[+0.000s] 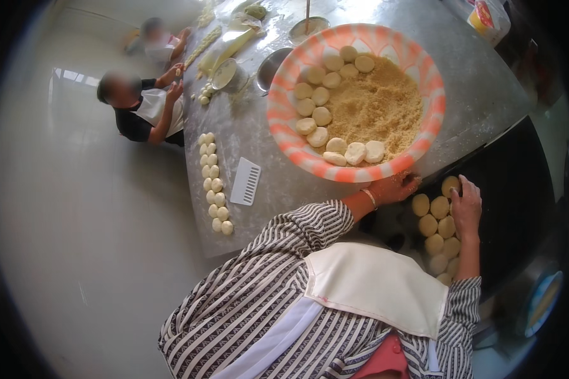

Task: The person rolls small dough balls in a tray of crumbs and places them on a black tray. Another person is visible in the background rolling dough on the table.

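A wide orange-and-white basin [355, 175] holds golden crumbs [379, 104], with pale flat dough rounds [321, 116] along its left and lower sides. Just below its rim is my left hand [396, 188], its fingers curled and partly shaded; whether they hold anything cannot be seen. My right hand [467, 206] is over a dark round surface [517, 189], thumb and fingertips at the edge of the topmost dough round [450, 186]. More flat rounds [427, 225] lie in staggered rows beside and below that hand, some partly hidden by it and my wrist.
The metal table [237, 137] bears a double row of dough balls [212, 171], a white slotted scraper [245, 181], a metal bowl [271, 68] and another bowl with a stick [309, 29]. Two people [144, 109] stand at the left edge, handling dough. A blue-rimmed basin [544, 303] is lower right.
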Demonstrator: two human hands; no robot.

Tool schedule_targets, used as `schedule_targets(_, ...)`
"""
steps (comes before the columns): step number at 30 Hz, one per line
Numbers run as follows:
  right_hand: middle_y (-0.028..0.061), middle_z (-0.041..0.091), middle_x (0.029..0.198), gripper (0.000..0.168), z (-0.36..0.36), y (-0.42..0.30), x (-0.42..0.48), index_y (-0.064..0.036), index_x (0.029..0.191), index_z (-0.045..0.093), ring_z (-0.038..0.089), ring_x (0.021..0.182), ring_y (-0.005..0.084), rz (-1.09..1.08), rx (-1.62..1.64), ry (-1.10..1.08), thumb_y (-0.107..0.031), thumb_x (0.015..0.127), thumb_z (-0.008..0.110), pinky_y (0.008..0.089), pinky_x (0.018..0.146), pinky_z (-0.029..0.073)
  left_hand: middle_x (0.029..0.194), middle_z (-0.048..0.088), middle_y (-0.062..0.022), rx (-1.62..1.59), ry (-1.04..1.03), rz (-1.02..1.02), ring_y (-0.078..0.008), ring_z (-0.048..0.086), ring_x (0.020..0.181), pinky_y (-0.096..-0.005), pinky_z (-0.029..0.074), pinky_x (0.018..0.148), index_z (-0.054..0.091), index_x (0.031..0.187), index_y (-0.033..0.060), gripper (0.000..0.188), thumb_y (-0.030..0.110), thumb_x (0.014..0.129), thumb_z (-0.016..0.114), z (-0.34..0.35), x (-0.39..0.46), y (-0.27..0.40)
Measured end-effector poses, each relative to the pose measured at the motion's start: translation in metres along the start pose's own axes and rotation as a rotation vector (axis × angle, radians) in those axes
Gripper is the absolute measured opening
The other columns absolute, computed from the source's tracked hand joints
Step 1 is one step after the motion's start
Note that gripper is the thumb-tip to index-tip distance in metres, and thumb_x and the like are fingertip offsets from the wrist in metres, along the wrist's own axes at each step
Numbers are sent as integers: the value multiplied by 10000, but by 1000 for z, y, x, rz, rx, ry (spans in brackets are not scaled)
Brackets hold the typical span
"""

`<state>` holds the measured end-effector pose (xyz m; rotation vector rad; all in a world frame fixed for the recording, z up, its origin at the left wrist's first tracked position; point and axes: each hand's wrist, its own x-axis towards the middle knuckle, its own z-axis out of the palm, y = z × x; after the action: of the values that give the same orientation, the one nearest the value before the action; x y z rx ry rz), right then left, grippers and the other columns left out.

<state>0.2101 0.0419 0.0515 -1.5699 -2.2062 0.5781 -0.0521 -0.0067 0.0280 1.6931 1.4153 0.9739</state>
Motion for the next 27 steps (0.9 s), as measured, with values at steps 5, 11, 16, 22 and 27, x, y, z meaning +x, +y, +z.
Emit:
schedule_targets(5, 120, 624, 1133, 396, 7, 3, 9, -49, 1238, 618, 569, 1098, 341, -40, -89, -5, -192, 882, 717, 461, 933, 476, 847, 626, -79, 9, 16, 62, -183, 614, 740, -340, 521, 660, 634, 1061, 67, 150, 146, 946, 690, -5, 5, 6)
schedule_targets(11, 118, 607, 1114, 363, 7, 6, 7, -70, 1189, 624, 574, 1059, 347, -53, -159, 30, -209, 871, 730, 479, 876, 490, 800, 619, -76, -120, -63, -42, -171, 604, 726, -340, 522, 656, 636, 1068, 67, 156, 166, 958, 685, -5, 5, 10)
schedule_targets(16, 110, 620, 1189, 430, 6, -4, 7, -83, 1300, 601, 586, 1144, 335, -57, -127, 68, -198, 902, 719, 464, 960, 489, 796, 611, -46, -147, -26, 78, -149, 581, 687, -323, 510, 626, 629, 1135, 72, 204, 151, 957, 688, -7, 3, 10)
schedule_targets(22, 107, 630, 1129, 343, -57, -58, 24, -55, 1307, 599, 653, 988, 256, 35, 0, 270, -141, 982, 663, 380, 876, 540, 899, 629, -51, -362, -204, 101, -170, 612, 708, -333, 525, 650, 615, 1200, 89, 297, 137, 922, 705, -21, -4, 65)
schedule_targets(27, 103, 640, 1028, 290, -96, -120, 67, -55, 1280, 611, 644, 890, 229, -101, 35, 477, -156, 1009, 641, 353, 816, 535, 1086, 637, -83, -238, -304, 465, -295, 674, 841, -389, 559, 706, 619, 1214, 121, 368, 94, 858, 708, -105, 11, 156)
